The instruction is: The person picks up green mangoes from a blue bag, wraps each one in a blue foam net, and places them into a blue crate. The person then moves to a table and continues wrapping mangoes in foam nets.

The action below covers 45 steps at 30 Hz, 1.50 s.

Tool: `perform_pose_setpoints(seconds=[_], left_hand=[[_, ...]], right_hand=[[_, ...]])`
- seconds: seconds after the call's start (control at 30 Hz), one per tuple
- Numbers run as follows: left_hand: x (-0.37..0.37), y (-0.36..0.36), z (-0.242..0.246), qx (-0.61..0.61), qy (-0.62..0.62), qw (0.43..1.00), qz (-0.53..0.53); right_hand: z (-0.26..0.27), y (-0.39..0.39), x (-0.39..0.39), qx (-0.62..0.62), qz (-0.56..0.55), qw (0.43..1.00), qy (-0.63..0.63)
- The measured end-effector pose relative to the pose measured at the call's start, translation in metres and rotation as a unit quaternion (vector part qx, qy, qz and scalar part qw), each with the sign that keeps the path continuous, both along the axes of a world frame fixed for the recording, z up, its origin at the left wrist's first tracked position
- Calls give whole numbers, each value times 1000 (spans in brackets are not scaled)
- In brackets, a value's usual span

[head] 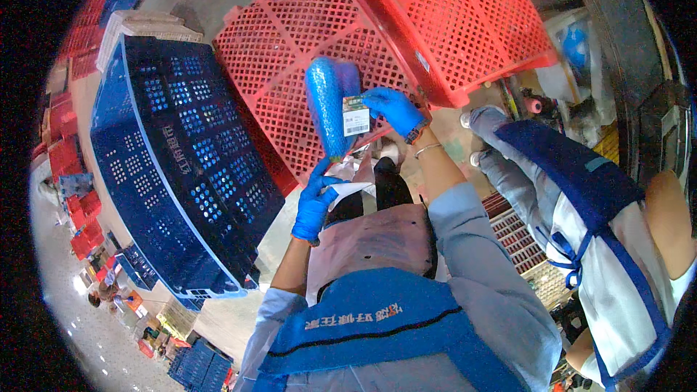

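Note:
My right hand (395,113), in a blue glove, holds a printed label (356,117) by its upper right corner, at the side of a long package in blue netting or wrap (325,100). Beside that package's upper part lies a purplish one (347,79). Both rest on an upturned red plastic crate (283,54). My left hand (316,198), also gloved in blue, is at the narrow lower end of the package, with a sheet of white backing paper (351,188) between its fingers. The exact contact of the left fingertips with the package cannot be told.
A dark blue perforated crate (201,169) stands at the left. Another red crate (463,22) adjoins at the upper right. A co-worker in an apron (566,174) stands close on the right. Further crates (199,365) are at the lower left.

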<state>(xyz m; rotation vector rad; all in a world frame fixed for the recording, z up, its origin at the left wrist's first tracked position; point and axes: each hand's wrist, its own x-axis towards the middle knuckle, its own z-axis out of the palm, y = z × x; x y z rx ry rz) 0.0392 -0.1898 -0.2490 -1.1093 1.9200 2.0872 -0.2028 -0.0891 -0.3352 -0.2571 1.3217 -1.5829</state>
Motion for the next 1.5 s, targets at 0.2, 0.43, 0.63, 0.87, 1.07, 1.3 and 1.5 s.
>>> perform_pose_setpoints(seconds=[0.2,0.43,0.63,0.87,1.07,1.3,1.5], left_hand=[[-4,1,5,20,17,1000,14],[-3,1,4,29,19,999,24],[-3,0,3,10,16,1000,9],[1,1,-2,-13,17,1000,-8],[-1,3,-1,-17,1,1000,-3],[1,4,-2,6,23,1000,11],[2,6,-3,10,15,1000,2]], right_hand=[[-15,-9,2,-7,-28,999,-34],[-12,-14,-4,17,-26,999,-38],[-8,-20,-2,24,-56,998,-4],[-11,-27,8,28,-61,997,35],[-24,-34,22,92,-92,971,200],[-15,-36,22,137,-280,940,142],[16,-49,58,106,-205,911,341]])
